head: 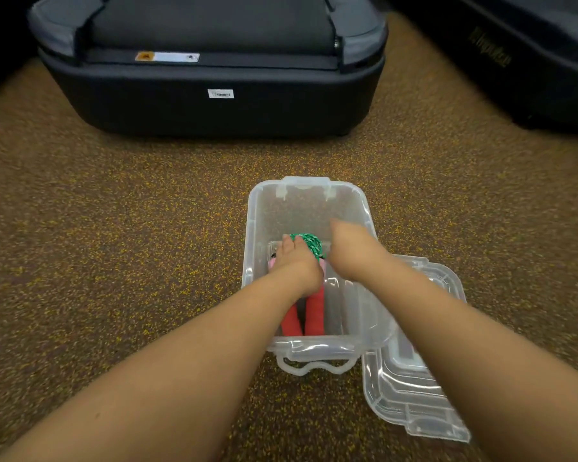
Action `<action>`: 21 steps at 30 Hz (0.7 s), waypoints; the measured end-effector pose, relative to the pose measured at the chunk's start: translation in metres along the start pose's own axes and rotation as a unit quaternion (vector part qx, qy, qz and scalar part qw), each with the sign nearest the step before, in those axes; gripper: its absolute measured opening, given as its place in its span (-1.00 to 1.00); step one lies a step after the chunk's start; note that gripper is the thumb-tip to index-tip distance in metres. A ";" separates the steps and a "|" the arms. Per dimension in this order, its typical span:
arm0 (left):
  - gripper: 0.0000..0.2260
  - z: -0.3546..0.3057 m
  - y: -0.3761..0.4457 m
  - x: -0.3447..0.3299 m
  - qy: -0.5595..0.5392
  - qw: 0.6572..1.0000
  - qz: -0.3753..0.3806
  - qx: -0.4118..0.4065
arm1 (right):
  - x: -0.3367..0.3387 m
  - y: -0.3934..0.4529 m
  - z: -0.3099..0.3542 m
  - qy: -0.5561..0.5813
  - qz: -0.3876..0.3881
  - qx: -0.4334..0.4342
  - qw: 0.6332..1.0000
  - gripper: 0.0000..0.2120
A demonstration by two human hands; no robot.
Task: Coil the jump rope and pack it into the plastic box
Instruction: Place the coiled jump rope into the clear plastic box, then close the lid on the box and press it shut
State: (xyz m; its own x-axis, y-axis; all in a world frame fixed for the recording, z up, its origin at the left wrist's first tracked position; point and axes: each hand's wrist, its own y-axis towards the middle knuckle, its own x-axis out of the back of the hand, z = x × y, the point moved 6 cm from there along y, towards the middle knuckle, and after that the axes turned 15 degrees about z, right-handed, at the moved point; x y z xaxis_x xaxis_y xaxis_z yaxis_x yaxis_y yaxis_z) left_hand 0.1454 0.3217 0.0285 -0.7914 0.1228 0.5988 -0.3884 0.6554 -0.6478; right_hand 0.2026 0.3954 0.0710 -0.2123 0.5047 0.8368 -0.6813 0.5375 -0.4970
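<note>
A clear plastic box (309, 201) stands open on the speckled floor in front of me. Inside it lies the jump rope: a coiled green cord (311, 244) with two red handles (314, 311) pointing toward me. My left hand (296, 265) is down in the box, fingers laid over the green coil and the tops of the handles. Just to the right, my right hand (354, 248) hovers above the box's inside, blurred, fingers curled downward with nothing seen in them.
The box's clear lid (411, 395) lies on the floor against the box's right side. A large black treadmill base (214, 95) sits ahead, and another dark machine (531, 61) stands at the upper right. Brown speckled rubber floor (114, 245) spreads to the left.
</note>
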 end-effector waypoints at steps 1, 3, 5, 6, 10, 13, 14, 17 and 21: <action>-0.38 -0.008 -0.004 0.001 0.005 1.000 0.001 -0.025 | 0.018 -0.009 -0.005 0.016 -0.037 0.019 0.999 -0.62; -0.38 -0.025 -0.014 0.001 0.010 0.997 0.003 -0.074 | 0.049 -0.027 -0.021 0.041 -0.113 0.047 0.992 -0.55; -0.39 -0.045 -0.026 0.001 0.030 0.992 -0.009 -0.118 | 0.066 -0.046 -0.040 0.057 -0.169 0.058 0.982 -0.58; -0.40 -0.056 -0.033 -0.001 0.048 0.989 -0.017 -0.141 | 0.069 -0.054 -0.052 0.058 -0.182 0.055 0.980 -0.59; -0.43 -0.097 -0.061 -0.017 0.120 0.965 -0.041 -0.229 | 0.043 -0.080 -0.108 0.051 -0.160 0.003 0.986 -0.58; -0.43 -0.122 -0.080 -0.039 0.174 0.944 -0.044 -0.276 | 0.018 -0.098 -0.143 0.053 -0.133 -0.032 0.989 -0.54; -0.43 -0.129 -0.085 -0.048 0.191 0.937 -0.044 -0.288 | 0.011 -0.104 -0.152 0.056 -0.129 -0.042 0.989 -0.52; -0.42 -0.143 -0.094 -0.077 0.252 0.915 -0.040 -0.312 | -0.015 -0.118 -0.172 0.074 -0.112 -0.053 0.989 -0.51; -0.38 -0.146 -0.098 -0.117 0.318 0.889 -0.009 -0.330 | -0.050 -0.125 -0.197 0.116 -0.090 -0.069 0.987 -0.50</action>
State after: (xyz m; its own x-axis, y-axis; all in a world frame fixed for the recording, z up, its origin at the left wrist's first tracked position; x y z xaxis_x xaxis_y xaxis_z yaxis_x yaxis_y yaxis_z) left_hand 0.3453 0.3520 0.0905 -0.2802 0.3663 0.8873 0.1279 0.9303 -0.3437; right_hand 0.4359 0.4363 0.0463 0.0811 0.5255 0.8469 -0.5878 0.7114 -0.3851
